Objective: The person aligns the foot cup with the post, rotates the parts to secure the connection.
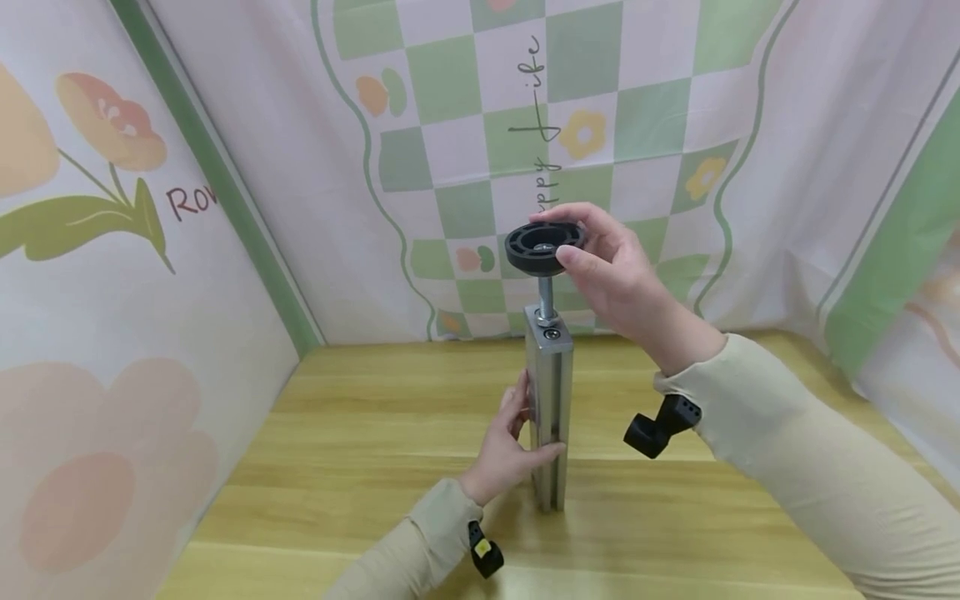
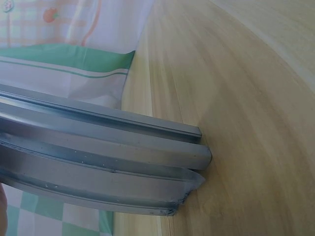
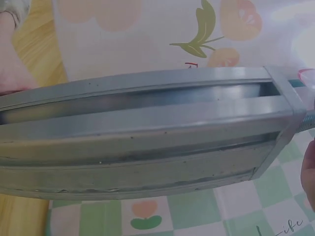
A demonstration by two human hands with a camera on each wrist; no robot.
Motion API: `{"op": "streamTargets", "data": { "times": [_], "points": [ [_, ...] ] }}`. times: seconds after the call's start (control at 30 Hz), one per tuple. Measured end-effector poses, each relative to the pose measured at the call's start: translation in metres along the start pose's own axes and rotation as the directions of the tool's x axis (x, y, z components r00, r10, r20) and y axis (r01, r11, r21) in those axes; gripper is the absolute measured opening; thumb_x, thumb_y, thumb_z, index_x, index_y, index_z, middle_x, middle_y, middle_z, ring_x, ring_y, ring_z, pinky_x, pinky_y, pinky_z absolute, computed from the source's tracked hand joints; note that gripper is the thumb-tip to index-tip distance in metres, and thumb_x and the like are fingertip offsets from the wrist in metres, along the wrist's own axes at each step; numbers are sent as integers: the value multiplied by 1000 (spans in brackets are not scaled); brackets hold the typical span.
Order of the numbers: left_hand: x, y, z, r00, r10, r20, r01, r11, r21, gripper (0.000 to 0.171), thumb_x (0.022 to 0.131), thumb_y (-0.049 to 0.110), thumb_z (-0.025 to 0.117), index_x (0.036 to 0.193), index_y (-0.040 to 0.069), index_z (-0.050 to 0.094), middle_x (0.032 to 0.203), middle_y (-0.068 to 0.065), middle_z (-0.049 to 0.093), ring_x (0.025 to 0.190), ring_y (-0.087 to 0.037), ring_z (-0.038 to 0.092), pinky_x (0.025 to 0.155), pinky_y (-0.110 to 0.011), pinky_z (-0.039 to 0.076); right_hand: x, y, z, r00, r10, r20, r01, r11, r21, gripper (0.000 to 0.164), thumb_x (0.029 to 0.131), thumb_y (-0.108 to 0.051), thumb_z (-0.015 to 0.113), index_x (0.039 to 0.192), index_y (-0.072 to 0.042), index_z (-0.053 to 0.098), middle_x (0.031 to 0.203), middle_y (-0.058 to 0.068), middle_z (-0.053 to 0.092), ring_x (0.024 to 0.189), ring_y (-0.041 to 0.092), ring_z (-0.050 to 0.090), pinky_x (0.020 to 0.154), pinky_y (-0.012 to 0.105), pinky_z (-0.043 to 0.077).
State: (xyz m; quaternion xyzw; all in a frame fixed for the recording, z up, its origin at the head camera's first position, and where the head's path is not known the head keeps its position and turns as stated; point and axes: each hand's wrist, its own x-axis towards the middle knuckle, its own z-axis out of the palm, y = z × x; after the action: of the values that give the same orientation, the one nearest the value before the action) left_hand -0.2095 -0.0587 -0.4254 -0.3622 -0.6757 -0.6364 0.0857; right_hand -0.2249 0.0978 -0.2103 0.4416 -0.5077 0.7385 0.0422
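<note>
An aluminium profile (image 1: 551,392) stands upright on the wooden table, its slotted sides also filling much of both wrist views. A metal end plate (image 1: 542,327) caps its top, and from this rises a threaded rod (image 1: 546,298) with a nut at its base. Crowning the rod is a round black leveling foot (image 1: 531,263), underside up. My right hand (image 1: 622,271) grips the foot's rim from the right, thumb on the near side and fingers at the far side. Lower down, my left hand (image 1: 504,450) holds the profile between thumb and fingers. The profile's lower end (image 2: 192,182) meets the tabletop.
The wooden table (image 1: 360,467) reaches back to a printed cloth curtain (image 1: 450,142) with green checks and flowers. Another flowered cloth (image 1: 97,317) hangs along the left side. Black wrist cameras (image 1: 660,427) are strapped to both sleeves.
</note>
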Motion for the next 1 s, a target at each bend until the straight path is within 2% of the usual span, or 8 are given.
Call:
{"op": "streamTargets", "data": {
  "times": [0.17,0.3,0.47,0.57,0.67,0.83,0.93,1.0],
  "points": [
    [1,1,0,1000,-15,-2,15,1000,3,110,76,-8,71,147,49,8,119,-22,38,106,-6,42,93,-23,41,-1,-3,7,995,9,-102,-18,996,-85,33,83,6,48,108,-13,58,115,9,52,106,17,55,92,22,48],
    [1,2,0,1000,-25,-3,25,1000,2,109,77,-7,71,147,48,8,120,-22,38,106,-6,42,94,-24,41,-1,-7,13,982,12,-188,-42,986,-160,37,79,12,51,106,-14,55,107,6,55,98,14,58,85,21,52],
    [1,3,0,1000,-30,-4,30,1000,-1,108,77,-6,71,148,46,8,120,-22,38,107,-6,42,94,-24,41,-2,-8,19,958,-25,-285,-64,953,-297,41,77,14,60,104,-15,53,99,1,58,89,12,59,79,18,50],
    [2,4,0,999,-45,2,45,999,-2,108,77,-6,71,148,47,8,121,-21,38,107,-7,42,95,-25,41,-2,-7,23,942,-98,-320,-56,896,-440,39,74,11,68,103,-10,52,96,-1,57,88,13,56,78,19,46],
    [2,5,-1,998,-59,8,59,998,-2,108,77,-6,71,149,44,7,122,-20,38,108,-7,42,96,-25,40,-2,-7,28,923,-195,-333,-37,814,-579,43,70,7,75,104,1,50,96,-4,53,87,14,51,75,21,43],
    [2,3,-1,999,-44,7,44,999,0,106,78,-6,71,153,29,5,119,-20,38,106,-6,42,95,-26,41,-4,-4,34,886,-323,-332,-18,692,-722,54,65,1,83,105,9,48,98,-12,45,90,11,46,80,21,41],
    [1,2,0,999,-32,7,32,999,0,108,77,-7,71,151,35,5,117,-21,38,105,-6,42,94,-25,42,-4,-2,36,868,-382,-317,-7,628,-778,55,62,-4,86,102,9,49,96,-15,42,90,8,45,82,22,39],
    [0,2,0,1000,-24,7,24,1000,-2,109,77,-8,71,150,41,6,116,-20,38,104,-6,41,93,-24,42,-3,-1,37,857,-416,-304,9,601,-799,56,61,-7,87,100,9,50,95,-15,41,90,6,44,83,22,37]
  ]
}}
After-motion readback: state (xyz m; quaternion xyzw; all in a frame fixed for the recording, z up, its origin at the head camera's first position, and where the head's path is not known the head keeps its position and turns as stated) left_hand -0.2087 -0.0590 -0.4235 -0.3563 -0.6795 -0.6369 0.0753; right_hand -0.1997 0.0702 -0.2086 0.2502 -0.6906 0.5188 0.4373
